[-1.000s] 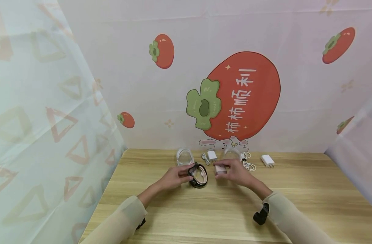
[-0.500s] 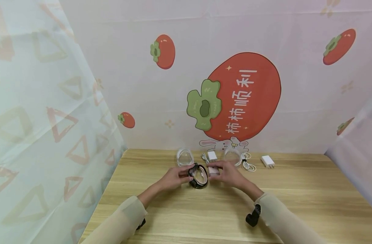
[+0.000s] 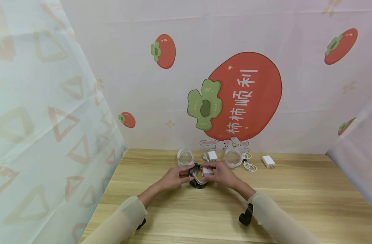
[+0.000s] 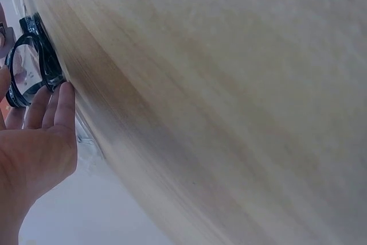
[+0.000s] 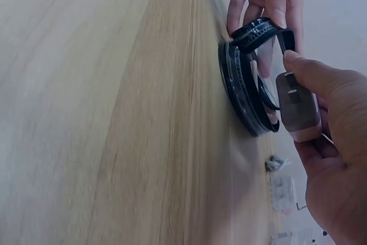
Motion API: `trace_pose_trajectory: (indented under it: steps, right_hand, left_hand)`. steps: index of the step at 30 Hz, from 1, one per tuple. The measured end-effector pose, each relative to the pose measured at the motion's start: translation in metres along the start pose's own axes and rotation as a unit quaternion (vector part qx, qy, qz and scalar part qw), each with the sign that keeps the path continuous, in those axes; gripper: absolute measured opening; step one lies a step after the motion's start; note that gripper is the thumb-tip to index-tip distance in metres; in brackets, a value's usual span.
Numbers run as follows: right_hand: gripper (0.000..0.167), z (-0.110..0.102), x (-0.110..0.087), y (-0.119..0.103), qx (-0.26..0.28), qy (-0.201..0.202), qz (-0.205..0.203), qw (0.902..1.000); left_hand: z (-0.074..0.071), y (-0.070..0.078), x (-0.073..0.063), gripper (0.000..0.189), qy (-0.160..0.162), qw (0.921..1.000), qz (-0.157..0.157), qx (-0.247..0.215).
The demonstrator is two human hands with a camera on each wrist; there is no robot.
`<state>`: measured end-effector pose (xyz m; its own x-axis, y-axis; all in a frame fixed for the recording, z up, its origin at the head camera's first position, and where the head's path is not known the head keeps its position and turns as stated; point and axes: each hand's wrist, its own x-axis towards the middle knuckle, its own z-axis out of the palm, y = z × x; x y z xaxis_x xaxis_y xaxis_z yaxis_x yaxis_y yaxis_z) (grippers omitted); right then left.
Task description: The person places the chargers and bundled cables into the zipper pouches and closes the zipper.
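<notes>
Over the middle of the wooden table, my left hand (image 3: 173, 178) grips the left side of a coiled black band (image 5: 234, 78). A pale pink cable (image 5: 273, 117) lies inside its loop. My right hand (image 3: 224, 174) pinches a pink charger plug (image 5: 301, 107) between thumb and fingers, its grey face with metal prongs turned toward the coil. In the head view the charger plug overlaps the right side of the black band. The left wrist view shows left-hand fingers (image 4: 66, 107) along the band's lower edge, partly hidden behind it.
Along the table's back edge lie a white coil (image 3: 178, 158), a small white cable (image 3: 205, 157), a white charger (image 3: 212, 155) and another coil (image 3: 233, 166). Farther right are a bundled white cable (image 3: 249, 166) and a second white charger (image 3: 268, 160). Printed cloth walls (image 3: 161, 101) rise behind.
My right hand has moved left with the pink charger plug, from beside the coil up to its right side. The left hand has stayed on the black band.
</notes>
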<state>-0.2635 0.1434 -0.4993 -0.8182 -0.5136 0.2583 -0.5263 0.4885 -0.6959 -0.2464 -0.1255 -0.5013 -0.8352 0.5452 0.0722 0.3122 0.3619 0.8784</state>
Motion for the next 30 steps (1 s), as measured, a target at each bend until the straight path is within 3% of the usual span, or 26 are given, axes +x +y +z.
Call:
trace_pose_trajectory:
  steps: [6, 11, 18, 30]
  right_hand:
    - [0.049, 0.009, 0.002, -0.001, 0.001, 0.008, -0.015, 0.9999]
    - [0.050, 0.014, 0.003, -0.004, 0.001, 0.012, -0.001, 0.9999]
    - [0.050, 0.020, 0.005, -0.006, 0.011, 0.011, 0.009, 0.9998]
    - [0.052, 0.018, 0.000, -0.009, 0.013, 0.014, 0.001, 0.9998]
  left_hand:
    - [0.000, -0.001, 0.000, 0.057, -0.004, 1.0000, -0.001, 0.001]
    - [-0.001, -0.001, 0.001, 0.056, -0.007, 0.9999, 0.010, 0.000]
    - [-0.001, -0.002, 0.001, 0.058, -0.007, 0.9999, -0.007, -0.002]
    - [0.000, -0.003, 0.002, 0.057, -0.008, 0.9999, -0.009, -0.001]
